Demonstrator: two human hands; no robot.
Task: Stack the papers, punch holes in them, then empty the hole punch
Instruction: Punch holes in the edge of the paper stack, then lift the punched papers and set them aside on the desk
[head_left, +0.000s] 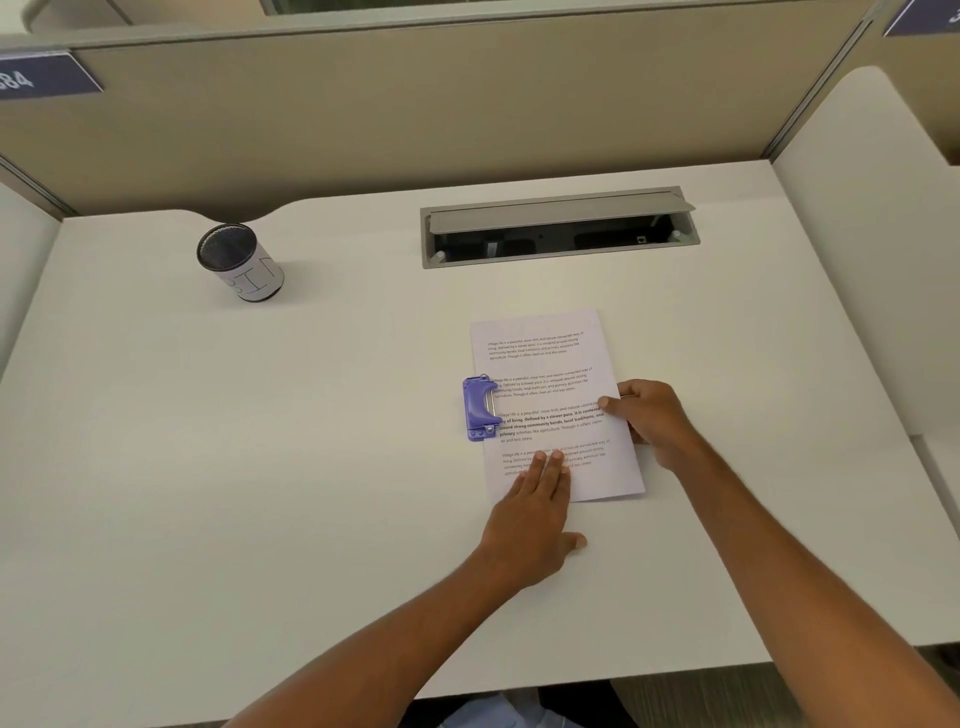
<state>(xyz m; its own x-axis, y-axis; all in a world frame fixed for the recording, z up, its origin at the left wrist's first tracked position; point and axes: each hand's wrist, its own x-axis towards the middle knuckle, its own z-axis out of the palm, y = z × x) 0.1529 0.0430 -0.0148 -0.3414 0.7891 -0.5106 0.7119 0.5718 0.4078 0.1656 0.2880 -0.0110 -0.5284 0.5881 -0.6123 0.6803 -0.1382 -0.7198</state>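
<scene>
Printed papers (556, 400) lie flat on the white desk (260, 467), slightly rotated. A purple hole punch (479, 408) sits against their left edge at mid-height, its slot over the margin. The left hand (535, 512) rests flat on the lower part of the sheet, fingers extended and close together, thumb off the paper. The right hand (649, 421) pinches the right edge, thumb on top. A cylindrical bin (240, 262) stands well apart, far left.
</scene>
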